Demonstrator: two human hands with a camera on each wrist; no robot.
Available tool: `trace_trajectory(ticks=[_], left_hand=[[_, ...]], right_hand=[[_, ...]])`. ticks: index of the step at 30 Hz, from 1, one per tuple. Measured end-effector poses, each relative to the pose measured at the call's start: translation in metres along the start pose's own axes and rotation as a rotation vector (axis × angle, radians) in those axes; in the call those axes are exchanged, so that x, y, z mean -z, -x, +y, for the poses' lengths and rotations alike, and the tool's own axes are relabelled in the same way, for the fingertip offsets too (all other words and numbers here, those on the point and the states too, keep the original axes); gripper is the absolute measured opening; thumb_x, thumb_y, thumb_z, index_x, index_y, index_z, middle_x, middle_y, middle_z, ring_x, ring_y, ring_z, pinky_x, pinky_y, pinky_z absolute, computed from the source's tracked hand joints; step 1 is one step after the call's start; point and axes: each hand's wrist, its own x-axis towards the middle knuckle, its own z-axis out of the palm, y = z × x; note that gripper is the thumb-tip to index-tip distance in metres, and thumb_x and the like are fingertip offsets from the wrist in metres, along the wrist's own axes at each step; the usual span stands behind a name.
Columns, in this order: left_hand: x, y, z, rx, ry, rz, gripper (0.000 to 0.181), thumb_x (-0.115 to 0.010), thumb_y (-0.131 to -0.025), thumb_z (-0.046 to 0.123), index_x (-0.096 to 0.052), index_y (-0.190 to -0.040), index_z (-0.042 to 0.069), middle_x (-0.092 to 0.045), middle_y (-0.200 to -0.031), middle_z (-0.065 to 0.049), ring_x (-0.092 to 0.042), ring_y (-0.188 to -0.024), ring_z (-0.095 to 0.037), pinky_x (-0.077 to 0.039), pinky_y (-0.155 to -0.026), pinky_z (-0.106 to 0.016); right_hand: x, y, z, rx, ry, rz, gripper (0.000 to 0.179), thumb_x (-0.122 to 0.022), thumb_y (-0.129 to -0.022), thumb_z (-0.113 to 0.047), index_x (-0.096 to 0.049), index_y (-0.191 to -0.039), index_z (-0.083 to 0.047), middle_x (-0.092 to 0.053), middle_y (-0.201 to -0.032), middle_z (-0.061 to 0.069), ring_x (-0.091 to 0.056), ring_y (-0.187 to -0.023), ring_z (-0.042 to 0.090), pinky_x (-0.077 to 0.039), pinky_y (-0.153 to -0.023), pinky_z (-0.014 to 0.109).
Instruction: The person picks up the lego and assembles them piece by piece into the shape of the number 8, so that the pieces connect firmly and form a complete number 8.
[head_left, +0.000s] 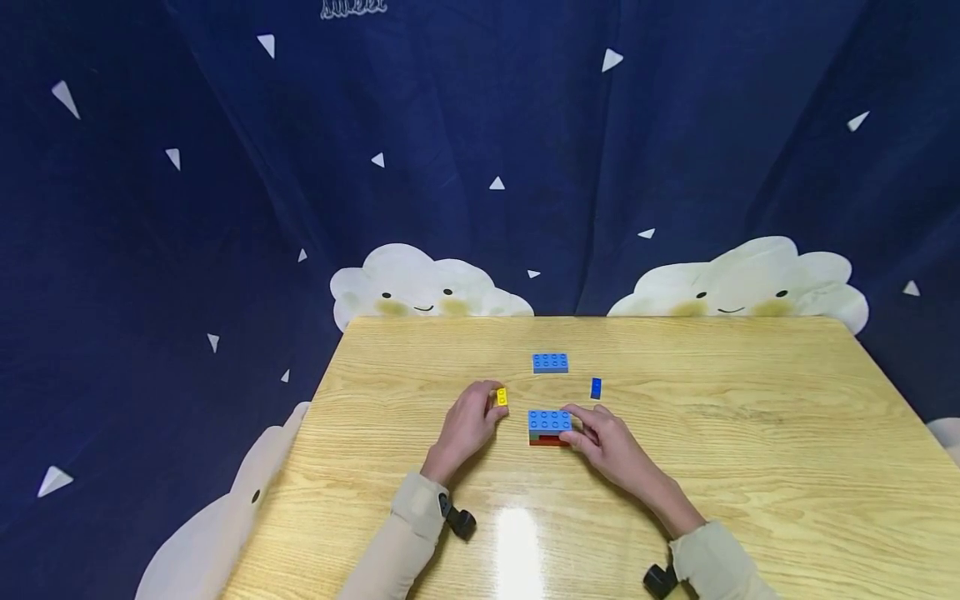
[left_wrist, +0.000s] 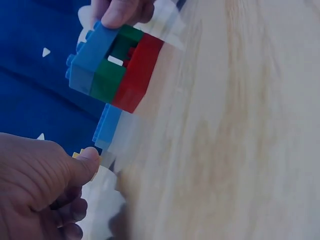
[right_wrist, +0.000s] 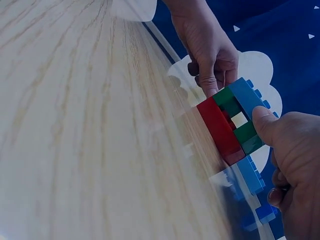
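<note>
A dark blue curtain [head_left: 465, 100] with white triangles and smiling clouds hangs at twelve o'clock, behind the wooden table [head_left: 750, 467]. Two pale sleeves [head_left: 397, 533] reach in, from seven o'clock and five o'clock. The right hand [head_left: 613, 448] lies at about four o'clock from the stack [head_left: 550, 428]; its grip is narrow, thumb and fingers pinching the stack's near end. The left hand [head_left: 467, 423] lies at nine o'clock from the stack, its grip narrow too, holding the yellow block [head_left: 502, 397] between thumb and fingers. The stack sits at the middle of the group: a blue block on top, green blocks [left_wrist: 108, 81] with a gap between them, and a red block [left_wrist: 137, 75] at the bottom. Straight at twelve o'clock from it, apart, a loose blue block [head_left: 550, 364] lies on the table. The yellow block is at ten o'clock from the stack, and a small dark blue block [head_left: 596, 388] is near two o'clock.
</note>
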Motion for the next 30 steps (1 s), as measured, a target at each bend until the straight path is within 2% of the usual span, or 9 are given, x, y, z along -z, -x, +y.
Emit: trace_trajectory(ticks=[8, 20, 30], left_hand=[[0.005, 0.006, 0.009, -0.017, 0.019, -0.011, 0.041, -0.077, -0.097, 0.019, -0.067, -0.135, 0.009, -0.055, -0.086, 0.004, -0.051, -0.073, -0.011, -0.043, -0.061, -0.026], [0.017, 0.017, 0.028, -0.078, 0.010, -0.014, 0.041, -0.076, -0.097, 0.019, -0.066, -0.135, 0.008, -0.054, -0.085, 0.004, -0.049, -0.073, -0.011, -0.043, -0.060, -0.025], [0.021, 0.025, 0.040, -0.115, 0.012, -0.018, 0.039, -0.074, -0.098, 0.020, -0.066, -0.135, 0.009, -0.055, -0.086, 0.005, -0.050, -0.076, -0.010, -0.043, -0.060, -0.024]], right_hand=[[0.000, 0.000, 0.001, -0.003, -0.001, -0.003, 0.040, -0.075, -0.097, -0.017, -0.068, -0.133, -0.001, -0.039, -0.067, -0.011, -0.033, -0.065, 0.004, -0.033, -0.059, 0.024], [0.001, 0.000, -0.001, -0.041, 0.006, -0.026, 0.042, -0.075, -0.097, -0.020, -0.068, -0.134, -0.002, -0.040, -0.069, -0.010, -0.035, -0.065, 0.006, -0.033, -0.058, 0.023], [0.001, 0.000, -0.001, -0.041, 0.005, -0.025, 0.041, -0.076, -0.097, -0.020, -0.069, -0.133, -0.004, -0.041, -0.069, -0.010, -0.036, -0.065, 0.006, -0.033, -0.058, 0.023]])
